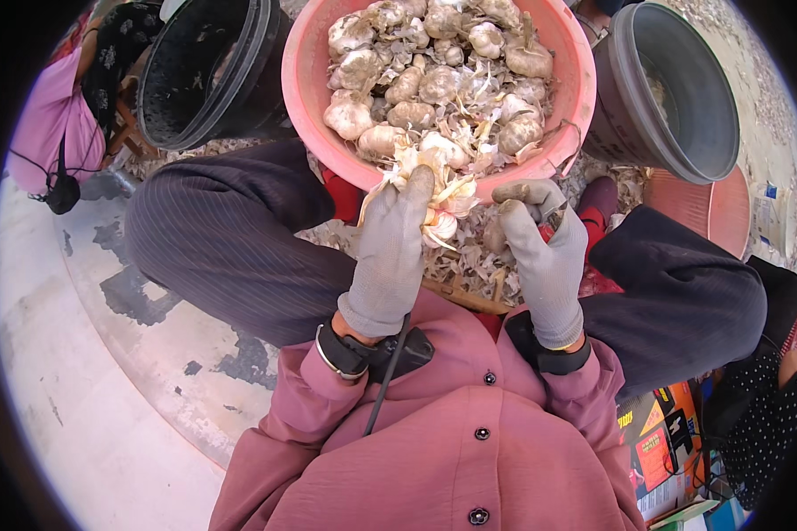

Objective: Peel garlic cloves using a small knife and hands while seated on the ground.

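My left hand (393, 252), in a grey knit glove with dirty fingertips, grips a partly peeled garlic bulb (440, 226) with loose papery skin, at the near rim of a pink plastic basin (305, 99). Whole garlic bulbs (349, 116) with soil on them and loose skins fill the basin. To the right, my right hand (546, 252), gloved alike, has its fingers curled just below the basin's rim. Something small and dark shows between its thumb and fingers, perhaps a blade; what it is cannot be told.
A black bucket (252, 86) stands tilted at upper left, a grey bucket (684, 99) at upper right. Garlic skins (471, 265) litter the ground between my legs. A pink ribbed plastic object (697, 206) lies under the grey bucket. Parts of other people show at both sides.
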{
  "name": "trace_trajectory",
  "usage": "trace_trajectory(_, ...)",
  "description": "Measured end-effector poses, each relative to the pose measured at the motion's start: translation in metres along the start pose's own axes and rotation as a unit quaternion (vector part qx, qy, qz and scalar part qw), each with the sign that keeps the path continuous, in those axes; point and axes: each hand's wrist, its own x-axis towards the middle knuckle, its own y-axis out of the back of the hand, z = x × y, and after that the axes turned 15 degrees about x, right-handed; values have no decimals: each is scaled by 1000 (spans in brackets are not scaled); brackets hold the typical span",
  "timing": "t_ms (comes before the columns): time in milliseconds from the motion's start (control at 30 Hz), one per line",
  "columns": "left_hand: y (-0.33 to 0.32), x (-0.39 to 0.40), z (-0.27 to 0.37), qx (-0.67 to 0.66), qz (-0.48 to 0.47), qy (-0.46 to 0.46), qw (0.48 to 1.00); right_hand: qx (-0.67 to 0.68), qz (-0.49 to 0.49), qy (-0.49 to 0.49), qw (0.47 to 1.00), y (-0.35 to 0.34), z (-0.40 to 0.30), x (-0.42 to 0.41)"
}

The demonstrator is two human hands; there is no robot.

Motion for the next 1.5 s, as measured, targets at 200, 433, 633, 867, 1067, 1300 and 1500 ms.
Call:
trace_trajectory(200, 0, 1, 11, -21, -15, 7, 1000, -221, -96, 117, 963, -13, 12, 2)
trace_trajectory(433, -5, 1, 30, -8, 30, 38, 999, -358, -91, 257, 893, -8, 24, 6)
trace_trajectory(633, 1, 1, 41, -105, -16, 170, 980, -157, -27, 68, 985, -13, 23, 2)
trace_trajectory(867, -4, 4, 37, 54, 76, 115, 989, 1, -31, -65, 997, -22, 9, -3)
trace_trajectory(1067, -9, 0, 38, 83, 39, 78, 993, 9, -77, -130, 989, -16, 1, 1)
trace_trajectory(1300, -2, 12, 35, -170, -84, 218, 957, -25, -31, -9, 999, -15, 5, -2)
trace_trajectory(1500, 9, 26, 47, -395, -53, 373, 837, -80, -46, 8, 996, -11, 10, -1)
